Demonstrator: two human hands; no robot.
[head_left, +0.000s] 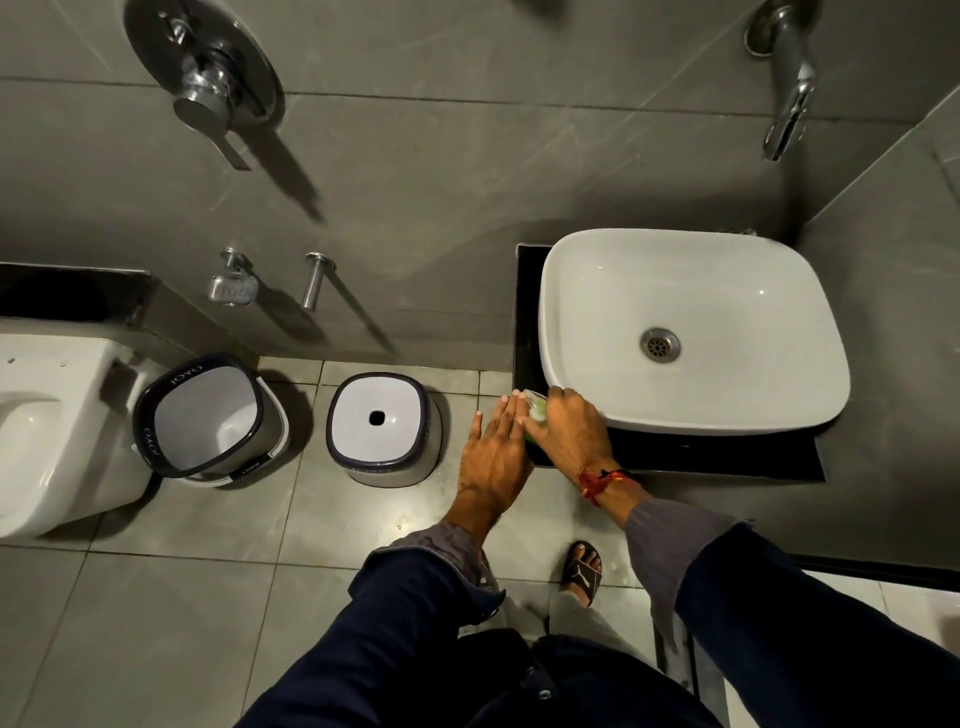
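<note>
In the grey bathroom, at the corner of the black desk (675, 457), our right hand (569, 428) curls round a green packet (535, 411), with our flat left hand (493, 457) just left of it.

Glossy white ceramic basin (691, 291), polished chrome tap (789, 83), matt grey floor tiles (156, 597), seemingly plastic bucket (208, 415).

basin (691, 332) crowds right, floor (405, 519) open left
</note>
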